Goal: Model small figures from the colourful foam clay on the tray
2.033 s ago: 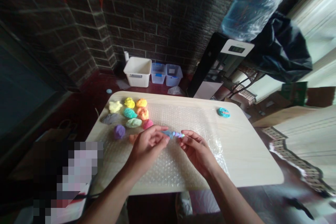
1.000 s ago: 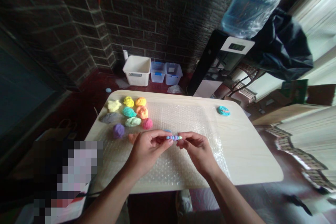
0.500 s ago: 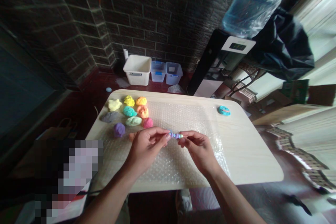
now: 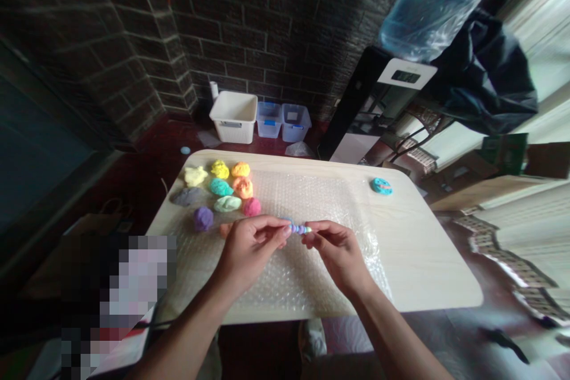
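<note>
Between my two hands is a short row of small purple, blue and pale green clay balls [image 4: 301, 229], held above the bubble wrap [image 4: 307, 190]. My left hand [image 4: 250, 252] pinches its left end between thumb and fingers. At the pale green right end, the fingertips of my right hand [image 4: 341, 254] are closed on it. Fingers cover both ends, and whether something runs through the balls I cannot tell. Left of my hands lie several soft clay lumps, among them a purple lump [image 4: 203, 219], a pink lump [image 4: 252, 206] and a teal lump [image 4: 221, 187].
A blue round piece with a pinkish stripe [image 4: 382, 186] rests on the right of the wooden table [image 4: 427, 249]. Beyond the far edge, a white bin [image 4: 234, 124] and two clear boxes stand on the floor. A water dispenser [image 4: 365, 101] is behind, at the right.
Both hands keep their pinch on the row of clay balls, nearly still. The whole view has shifted very slightly.
</note>
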The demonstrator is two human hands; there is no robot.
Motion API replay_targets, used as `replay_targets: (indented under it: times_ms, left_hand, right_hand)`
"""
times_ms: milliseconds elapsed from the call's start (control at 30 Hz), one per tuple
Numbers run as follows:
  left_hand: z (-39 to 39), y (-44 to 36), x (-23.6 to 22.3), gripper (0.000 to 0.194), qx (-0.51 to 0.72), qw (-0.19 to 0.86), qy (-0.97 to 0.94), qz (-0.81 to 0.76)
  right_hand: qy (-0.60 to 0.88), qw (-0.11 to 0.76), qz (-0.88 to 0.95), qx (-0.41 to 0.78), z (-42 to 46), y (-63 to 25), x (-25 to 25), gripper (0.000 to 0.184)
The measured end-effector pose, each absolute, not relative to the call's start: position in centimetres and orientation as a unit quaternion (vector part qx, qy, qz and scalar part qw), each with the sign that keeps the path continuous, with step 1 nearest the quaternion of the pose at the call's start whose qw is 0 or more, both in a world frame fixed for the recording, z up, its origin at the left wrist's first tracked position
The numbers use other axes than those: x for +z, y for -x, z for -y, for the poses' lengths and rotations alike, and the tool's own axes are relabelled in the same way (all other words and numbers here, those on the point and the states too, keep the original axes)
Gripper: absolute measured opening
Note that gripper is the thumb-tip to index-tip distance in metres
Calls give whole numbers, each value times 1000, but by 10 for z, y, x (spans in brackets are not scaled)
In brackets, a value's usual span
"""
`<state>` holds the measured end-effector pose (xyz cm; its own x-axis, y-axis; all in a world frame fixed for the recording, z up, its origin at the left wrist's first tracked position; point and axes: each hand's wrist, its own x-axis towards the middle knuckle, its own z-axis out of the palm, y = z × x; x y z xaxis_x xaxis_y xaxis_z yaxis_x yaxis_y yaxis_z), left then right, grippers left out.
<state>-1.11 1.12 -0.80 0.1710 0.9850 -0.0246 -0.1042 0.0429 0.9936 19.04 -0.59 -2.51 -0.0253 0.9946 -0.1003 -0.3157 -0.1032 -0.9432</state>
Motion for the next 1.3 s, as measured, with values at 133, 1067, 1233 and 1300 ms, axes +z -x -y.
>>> replay_targets:
  times_ms: [133, 1067, 1233, 1300]
  left_hand:
    - [-11, 11, -8, 20, 474, 574, -504, -438]
    - [-18, 24, 6, 28, 564, 522, -370, -522]
    - [-16, 24, 4, 27, 556, 511, -410, -511]
    - [-16, 27, 3, 26, 560, 499, -420, -511]
  right_hand:
    - [437, 545, 388, 601, 6, -190, -25, 26]
    - [485, 409, 540, 554, 1, -205, -34, 28]
    - [514, 331, 616, 496, 7, -204, -37, 23]
    - [527, 303, 641, 469, 9, -203, -37, 22]
